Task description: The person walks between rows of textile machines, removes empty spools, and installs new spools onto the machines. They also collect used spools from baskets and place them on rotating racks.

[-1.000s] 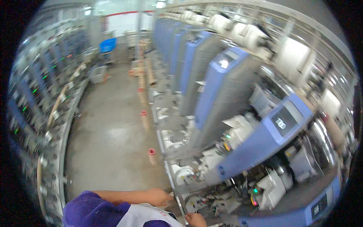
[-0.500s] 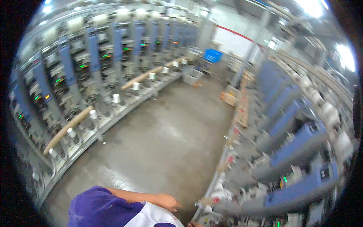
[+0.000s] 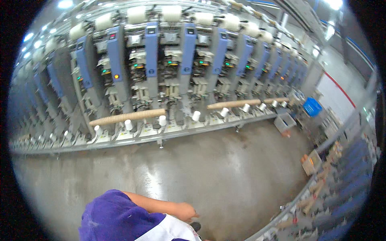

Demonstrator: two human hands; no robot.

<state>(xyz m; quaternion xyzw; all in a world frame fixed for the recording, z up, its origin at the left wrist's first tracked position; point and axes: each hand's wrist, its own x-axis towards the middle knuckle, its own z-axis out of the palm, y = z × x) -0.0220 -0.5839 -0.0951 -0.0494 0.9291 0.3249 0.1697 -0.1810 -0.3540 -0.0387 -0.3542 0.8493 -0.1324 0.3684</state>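
Observation:
My left arm, in a purple sleeve (image 3: 114, 219), bends across the front of a white apron (image 3: 173, 231). At its end my left hand (image 3: 185, 211) hangs over the grey floor with its fingers curled in, and nothing shows in it. A small dark shape (image 3: 196, 226), which I cannot make out, lies just below the hand. My right hand is out of view. Ahead stands a long row of yarn-winding machines with blue panels (image 3: 151, 52); the hand is well apart from them. White yarn packages (image 3: 171, 14) sit along their top and small white bobbins (image 3: 162, 120) along their base.
Long brown tubes (image 3: 128, 116) lie along the machine base. A grey bin (image 3: 284, 122), a blue crate (image 3: 312, 107) and a box with orange contents (image 3: 311, 162) stand at the right. Another machine row (image 3: 341, 188) borders the floor at the lower right.
My view has swung left, so the left machine row now faces me and the right row has slid toward the edge. My left arm stays bent across my front.

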